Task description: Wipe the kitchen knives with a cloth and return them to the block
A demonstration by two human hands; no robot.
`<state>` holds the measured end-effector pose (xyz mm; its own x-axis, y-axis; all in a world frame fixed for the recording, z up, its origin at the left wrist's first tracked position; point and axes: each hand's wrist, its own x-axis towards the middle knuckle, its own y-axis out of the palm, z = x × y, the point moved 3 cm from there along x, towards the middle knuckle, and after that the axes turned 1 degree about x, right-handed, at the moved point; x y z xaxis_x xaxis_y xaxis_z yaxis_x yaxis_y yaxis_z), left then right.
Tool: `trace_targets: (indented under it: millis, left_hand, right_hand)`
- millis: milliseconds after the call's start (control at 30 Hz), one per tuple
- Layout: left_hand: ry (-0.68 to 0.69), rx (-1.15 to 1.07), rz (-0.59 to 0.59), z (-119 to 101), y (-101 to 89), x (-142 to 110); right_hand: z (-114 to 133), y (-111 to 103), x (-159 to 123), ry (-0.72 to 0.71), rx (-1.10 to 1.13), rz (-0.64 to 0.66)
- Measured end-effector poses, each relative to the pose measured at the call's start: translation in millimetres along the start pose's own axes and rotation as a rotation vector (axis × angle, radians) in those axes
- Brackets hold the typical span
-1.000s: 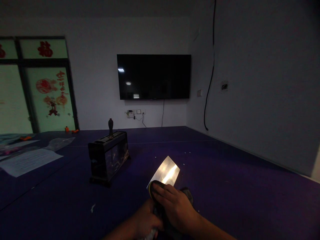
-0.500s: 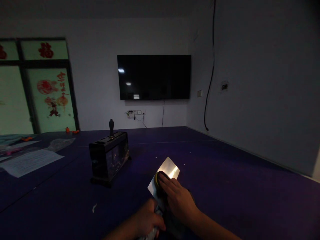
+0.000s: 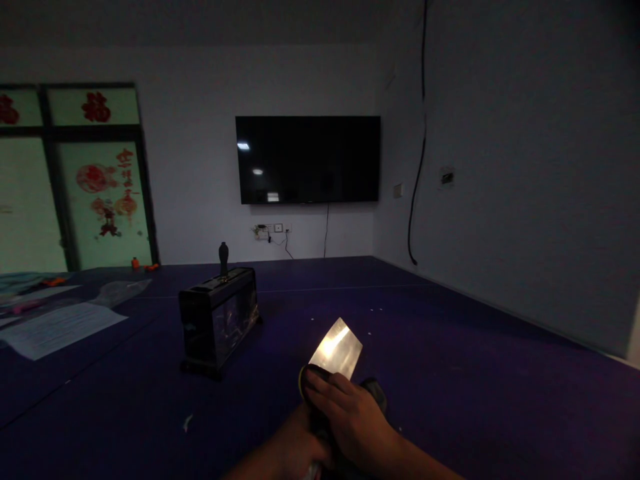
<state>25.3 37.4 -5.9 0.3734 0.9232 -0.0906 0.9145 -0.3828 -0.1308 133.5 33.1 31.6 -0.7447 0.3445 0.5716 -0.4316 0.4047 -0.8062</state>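
Note:
A broad-bladed knife (image 3: 337, 350) points away from me, its shiny blade catching bright light. My left hand (image 3: 295, 443) is closed around its handle, which is mostly hidden; a pale end shows below the fingers. My right hand (image 3: 357, 420) presses a round black pad with a yellow rim (image 3: 302, 383) on the near part of the blade, fingers laid together over it. Just behind the right hand a dark object (image 3: 375, 393) shows, its kind unclear. Ahead to the left stands a black knife block with see-through sides (image 3: 220, 320), a dark handle (image 3: 223, 259) sticking up from it.
The dark blue-purple table (image 3: 450, 373) carries a sheet of printed paper (image 3: 65, 327), clear plastic wrapping (image 3: 120, 290) and small orange items (image 3: 150, 267) at the left. White scraps (image 3: 187, 423) lie about. Behind are a wall-mounted television (image 3: 307, 160) and a hanging black cable (image 3: 417, 193).
The right hand and pad have slid back along the blade toward the handle, baring more of its surface. The left hand now sits partly behind the right. The view has tipped slightly.

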Motion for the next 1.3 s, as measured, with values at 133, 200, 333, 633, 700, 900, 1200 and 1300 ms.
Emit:
trace_targets:
  millis: [133,200,333,633,700,900,1200,1300]
  left_hand:
    - [0.031,-0.043,-0.035,-3.0,-1.0,-3.4]
    - [-0.037,-0.013,-0.051,-0.6,-2.0,-5.4]
    - [-0.203,0.076,-0.049,4.1,-4.1,-8.5]
    - [-0.209,0.082,0.03,-2.3,-4.6,-12.9]
    - [-0.206,0.086,0.025,1.2,-5.1,-10.8]
    - [-0.165,0.057,0.027,6.3,-5.4,-8.4]
    - [-0.188,0.127,-0.031,-1.7,-4.7,-13.4]
    - [-0.215,0.142,0.002,-4.3,-2.9,-15.3]
  right_hand:
    - [-3.6,1.1,-1.2,0.031,0.022,0.013]
    - [-8.9,1.8,-1.2,0.109,0.017,0.011]
    - [-27.3,1.6,-2.5,0.3,0.016,-0.051]
    - [-60.5,3.3,-13.2,0.521,0.051,-0.15]
    - [-60.4,3.8,-13.8,0.501,0.046,-0.148]
    - [-50.8,3.8,-11.8,0.378,0.01,-0.115]
    - [-35.4,4.8,-8.6,0.273,0.016,-0.112]
    - [-46.2,3.1,-11.0,0.432,0.028,-0.161]
